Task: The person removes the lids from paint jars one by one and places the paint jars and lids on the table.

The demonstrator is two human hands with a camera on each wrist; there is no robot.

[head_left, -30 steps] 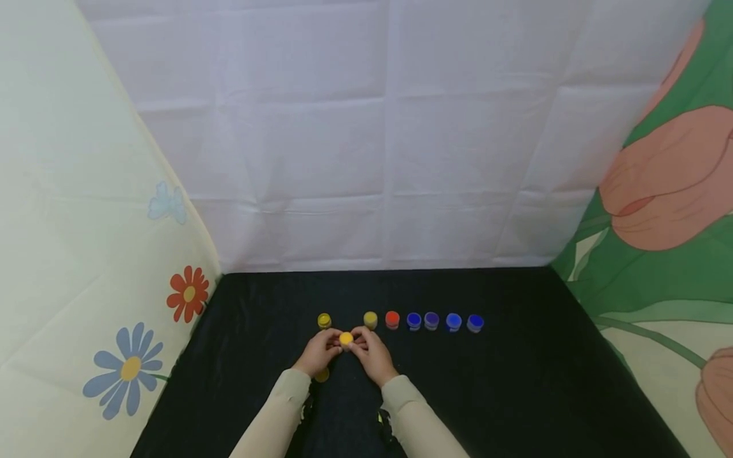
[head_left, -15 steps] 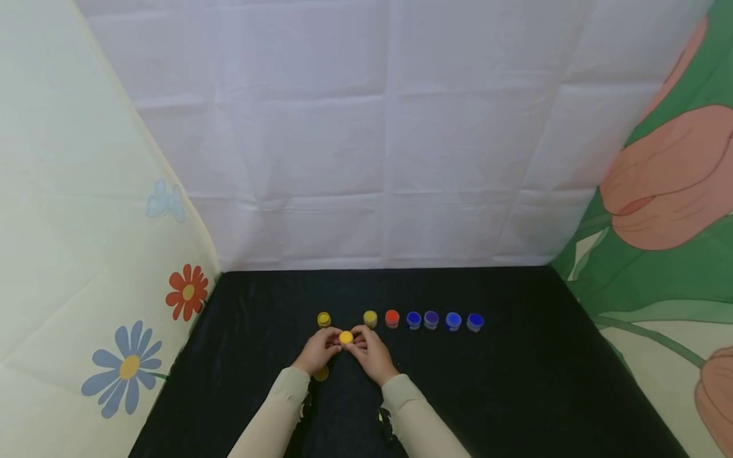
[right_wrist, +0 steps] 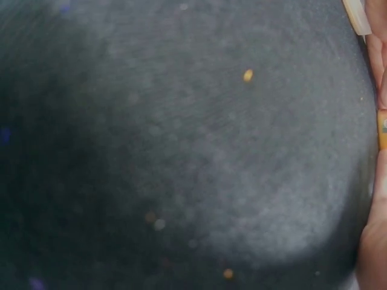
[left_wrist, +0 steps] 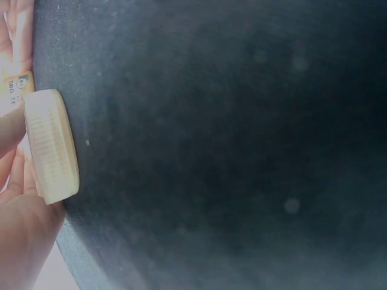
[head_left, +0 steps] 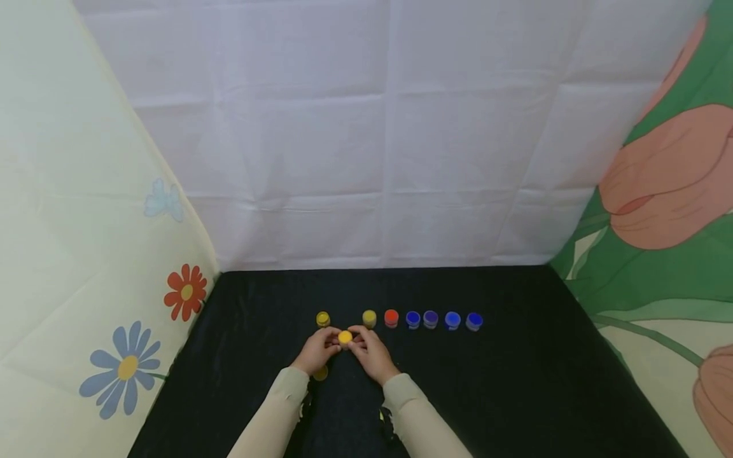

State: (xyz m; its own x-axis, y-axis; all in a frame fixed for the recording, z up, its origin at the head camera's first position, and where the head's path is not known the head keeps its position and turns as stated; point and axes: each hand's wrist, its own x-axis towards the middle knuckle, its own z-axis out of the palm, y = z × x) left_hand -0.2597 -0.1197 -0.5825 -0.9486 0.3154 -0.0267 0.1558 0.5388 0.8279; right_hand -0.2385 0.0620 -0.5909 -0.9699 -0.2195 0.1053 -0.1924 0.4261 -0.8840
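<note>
At the centre of the head view, both hands meet at a small paint jar (head_left: 345,338) with a yellow-orange top. My left hand (head_left: 315,351) pinches its left side between thumb and fingers. From the right, the fingers and thumb of my right hand (head_left: 373,353) grip it too. Part of the jar's printed orange label (right_wrist: 383,130) shows at the edge of the right wrist view. Under the left wrist lies a yellowish round lid (head_left: 321,373), partly covered by the hand. The left wrist view shows a pale, ribbed lid (left_wrist: 51,148) close up beside the left hand.
A yellow jar (head_left: 323,319) stands behind the left hand. Farther right, a row holds a pale yellow jar (head_left: 369,319), a red jar (head_left: 391,318) and several blue and purple jars (head_left: 431,319). Black cloth (head_left: 515,381) covers the table, with a white sheet (head_left: 378,159) behind.
</note>
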